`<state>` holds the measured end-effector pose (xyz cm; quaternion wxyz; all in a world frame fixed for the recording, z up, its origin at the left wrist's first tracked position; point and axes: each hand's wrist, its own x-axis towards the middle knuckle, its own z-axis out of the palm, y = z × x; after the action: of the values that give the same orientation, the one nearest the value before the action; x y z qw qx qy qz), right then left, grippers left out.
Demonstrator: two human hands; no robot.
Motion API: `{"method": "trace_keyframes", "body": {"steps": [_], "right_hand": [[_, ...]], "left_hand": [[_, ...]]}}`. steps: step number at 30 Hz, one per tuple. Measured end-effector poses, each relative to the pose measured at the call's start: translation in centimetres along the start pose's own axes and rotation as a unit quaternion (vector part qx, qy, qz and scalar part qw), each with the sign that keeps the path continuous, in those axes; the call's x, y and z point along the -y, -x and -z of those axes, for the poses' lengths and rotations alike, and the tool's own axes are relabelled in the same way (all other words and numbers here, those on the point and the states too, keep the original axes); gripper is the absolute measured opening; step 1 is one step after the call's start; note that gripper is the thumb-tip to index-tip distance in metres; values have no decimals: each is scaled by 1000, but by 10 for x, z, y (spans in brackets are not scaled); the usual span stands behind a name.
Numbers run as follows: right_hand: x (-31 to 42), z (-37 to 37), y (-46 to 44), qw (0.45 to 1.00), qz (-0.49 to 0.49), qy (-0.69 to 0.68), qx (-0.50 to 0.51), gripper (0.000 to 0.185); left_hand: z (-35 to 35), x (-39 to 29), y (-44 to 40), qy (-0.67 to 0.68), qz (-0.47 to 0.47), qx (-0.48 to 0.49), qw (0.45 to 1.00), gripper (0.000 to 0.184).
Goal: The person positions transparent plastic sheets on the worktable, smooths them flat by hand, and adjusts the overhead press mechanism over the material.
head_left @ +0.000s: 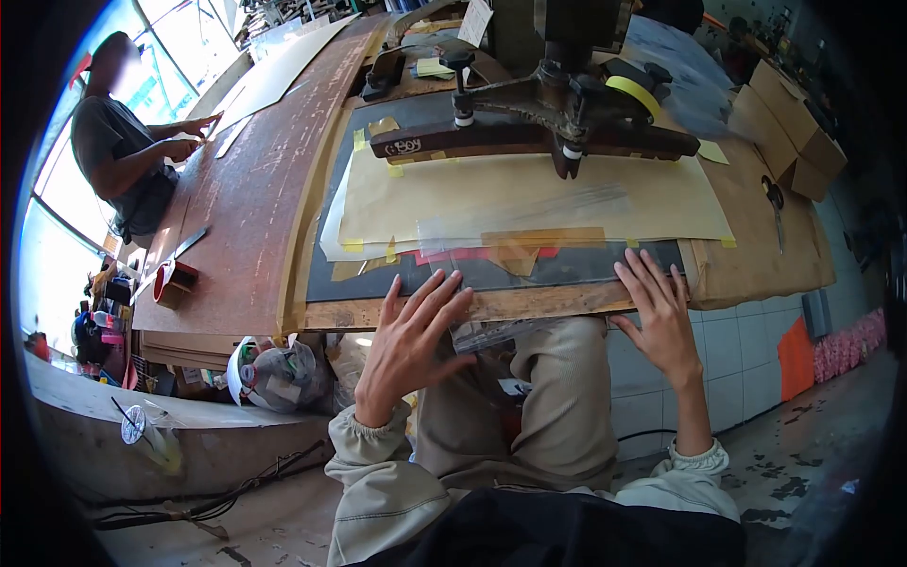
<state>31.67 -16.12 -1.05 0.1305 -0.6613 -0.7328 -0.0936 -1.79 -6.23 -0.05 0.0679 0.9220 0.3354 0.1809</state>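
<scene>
My left hand [408, 333] is open, its spread fingertips resting at the front edge of a dark mat [586, 274] on the wooden bench. My right hand [658, 319] lies open on the same edge further right, fingers stretched forward. Neither hand holds anything. Beyond them a cream paper sheet [453, 194] lies over a white one, with bits of yellow tape along its borders. Clear plastic film [539, 215] lies on the cream sheet. Brown tape [543, 237] crosses its front edge, near a red strip [480, 253]. A dark machine bar [539, 142] spans the sheet's far side.
A roll of yellow tape [632, 97] sits by the machine. Scissors [775, 210] lie at right near a cardboard box [786, 132]. On the left table [250, 198] are a red tape roll [174, 283] and a blade-like tool [189, 243]; a person [123, 151] works beside it.
</scene>
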Motion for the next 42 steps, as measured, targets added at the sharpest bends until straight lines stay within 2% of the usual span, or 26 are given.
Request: {"method": "trace_keyframes", "body": {"steps": [2, 5, 8, 9, 12, 14, 15, 16, 17, 18, 20, 22, 23, 24, 26, 27, 30, 31, 32, 34, 37, 40, 42], "right_hand": [[-1, -2, 0, 1000, 5, -11, -16, 73], [-2, -3, 1, 995, 3, -82, -58, 57], [-7, 9, 5, 986, 27, -139, -90, 34], [-5, 18, 3, 978, 21, -163, -131, 16], [-19, 46, 5, 906, 60, -368, -199, 22], [-10, 67, 5, 810, -3, -517, -276, 36], [-5, 80, -1, 799, -24, -534, -274, 40], [-1, 94, -13, 788, -45, -551, -273, 44], [-1, 101, -25, 775, -64, -566, -272, 48], [-5, 101, -34, 786, -93, -558, -249, 48], [-17, 95, -56, 804, -149, -538, -204, 48], [-33, 70, -79, 855, -204, -434, -199, 47], [-40, 53, -83, 874, -233, -381, -193, 46], [-44, 38, -80, 915, -199, -255, -243, 45], [-60, 17, -80, 935, -112, 14, -336, 43], [-61, 11, -74, 945, -135, -48, -294, 33], [-55, 7, -76, 974, 31, -81, -211, 27], [-55, 5, -83, 979, 66, -90, -172, 27], [-56, 2, -93, 981, 102, -97, -133, 26], [-60, -5, -114, 981, 144, -94, -85, 26], [-68, -21, -146, 985, 145, -79, -56, 25], [-68, -36, -154, 983, 80, -139, -92, 22], [-73, -29, -152, 983, 101, -128, -84, 23]], "left_hand": [[-9, 6, 3, -55, 2, 6, 998, 71], [-20, 11, 10, -48, -10, -69, 996, 52], [-15, 10, 16, 12, -8, -142, 990, 34], [-4, 3, 11, 17, -20, -188, 982, 19], [12, -8, 15, 185, -20, -268, 945, 11], [17, -11, 12, 229, -44, -372, 899, 7], [26, -22, 7, 327, 35, -370, 869, 9], [34, -32, 0, 419, 112, -363, 825, 11], [41, -28, -7, 386, 159, -320, 851, 14], [46, -27, -22, 417, 188, -297, 838, 14], [34, -4, -45, 416, 203, -246, 851, 15], [29, 7, -71, 352, 213, -187, 892, 16], [25, 18, -82, 236, 161, -167, 944, 25], [21, 24, -82, 114, 151, -150, 970, 28], [19, 37, -91, -137, 118, -124, 976, 35], [23, 33, -96, -159, 125, -91, 975, 44], [29, 19, -104, -124, -16, -14, 992, 48], [27, 17, -108, -69, -42, 69, 994, 56], [22, 21, -114, -20, -108, 125, 986, 61], [14, 24, -126, -49, -157, 136, 977, 67], [12, 41, -143, -8, -123, 146, 982, 73], [2, 51, -145, -75, -137, 105, 982, 80], [-2, 54, -146, -85, -114, 114, 983, 85]]}}
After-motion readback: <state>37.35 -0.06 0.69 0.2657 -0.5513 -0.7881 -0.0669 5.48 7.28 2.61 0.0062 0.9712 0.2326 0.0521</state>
